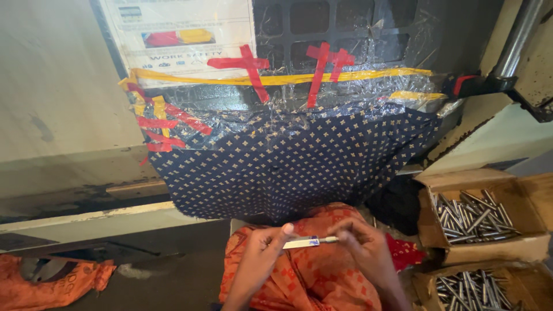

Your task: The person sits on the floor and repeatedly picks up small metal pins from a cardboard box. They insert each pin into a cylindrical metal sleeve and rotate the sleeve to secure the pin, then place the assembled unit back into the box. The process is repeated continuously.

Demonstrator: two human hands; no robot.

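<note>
Orange rag far left of the hands, left hand and right hand each pinching an end of one pen over orange cloth, two boxes of metal tubes right of them

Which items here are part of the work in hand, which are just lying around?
In use:
- left hand and right hand, both gripping a slim white pen-like piece with a metal tip
- two open cardboard boxes of small metal tubes

Lying about:
- navy dotted cloth taped over the machine
- orange cloth on the floor
</note>
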